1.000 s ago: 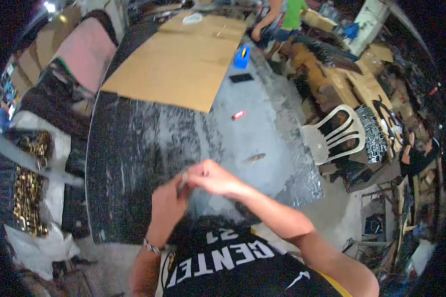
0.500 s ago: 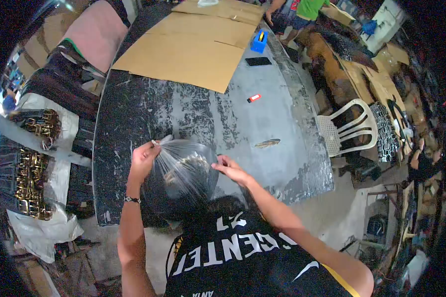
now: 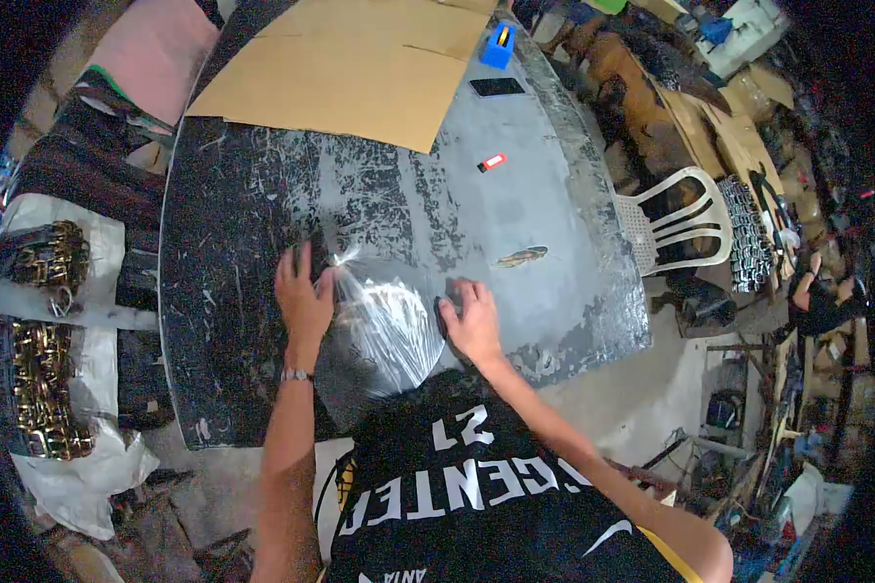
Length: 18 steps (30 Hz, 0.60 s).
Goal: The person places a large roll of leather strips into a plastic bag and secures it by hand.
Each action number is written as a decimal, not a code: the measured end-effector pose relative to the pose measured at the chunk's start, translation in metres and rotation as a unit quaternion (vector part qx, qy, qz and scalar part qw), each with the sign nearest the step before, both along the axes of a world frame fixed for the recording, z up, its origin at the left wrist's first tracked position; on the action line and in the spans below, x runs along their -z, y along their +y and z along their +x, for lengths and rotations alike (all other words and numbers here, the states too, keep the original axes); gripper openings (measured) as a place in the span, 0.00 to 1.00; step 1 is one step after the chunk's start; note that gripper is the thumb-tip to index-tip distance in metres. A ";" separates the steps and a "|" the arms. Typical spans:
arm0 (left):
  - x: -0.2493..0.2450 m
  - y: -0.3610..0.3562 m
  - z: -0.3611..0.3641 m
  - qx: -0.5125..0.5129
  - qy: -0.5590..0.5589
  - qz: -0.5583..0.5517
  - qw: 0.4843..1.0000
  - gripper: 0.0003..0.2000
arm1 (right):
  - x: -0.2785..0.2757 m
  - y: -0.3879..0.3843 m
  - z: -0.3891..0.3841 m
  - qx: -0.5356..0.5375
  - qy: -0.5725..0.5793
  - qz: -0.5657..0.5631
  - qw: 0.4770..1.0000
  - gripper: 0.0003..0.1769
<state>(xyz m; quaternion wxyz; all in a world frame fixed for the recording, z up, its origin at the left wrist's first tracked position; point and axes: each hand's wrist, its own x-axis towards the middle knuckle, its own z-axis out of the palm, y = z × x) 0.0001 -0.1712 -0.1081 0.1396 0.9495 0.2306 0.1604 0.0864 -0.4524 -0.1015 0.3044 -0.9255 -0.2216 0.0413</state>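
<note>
A clear plastic bag (image 3: pixel 384 330), gathered to a point at its far left corner, rests on the worn table close to my body. Its contents are hard to make out through the glare. My left hand (image 3: pixel 304 296) is beside the gathered end, fingers apart and lying toward the tabletop, with the thumb nearest the bag. On the other side, my right hand (image 3: pixel 472 319) sits just off the bag's right edge, its fingers loosely bent and apart. Neither hand grips the bag.
Cardboard sheets (image 3: pixel 340 73) cover the table's far part. A blue tape dispenser (image 3: pixel 498 49), a black phone-like slab (image 3: pixel 497 87), a red-and-black item (image 3: pixel 492 162) and a small brownish bundle (image 3: pixel 523 257) lie rightward. A white plastic chair (image 3: pixel 685 223) stands at the right edge.
My left hand has let go of the bag's gathered neck and spread its fingers. My right hand has come off the bag's side. The bag now rests lower on the table.
</note>
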 end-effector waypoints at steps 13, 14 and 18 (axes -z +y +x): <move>0.006 -0.045 -0.049 0.017 0.110 0.060 0.992 0.28 | 0.011 0.062 -0.018 -0.221 -0.128 -0.125 0.959 0.39; 0.006 -0.044 -0.049 0.017 0.109 0.064 0.992 0.28 | 0.012 0.064 -0.016 -0.217 -0.142 -0.140 0.956 0.39; 0.013 -0.043 -0.051 0.022 0.086 0.060 0.994 0.26 | 0.011 0.058 -0.017 -0.213 -0.141 -0.106 0.961 0.38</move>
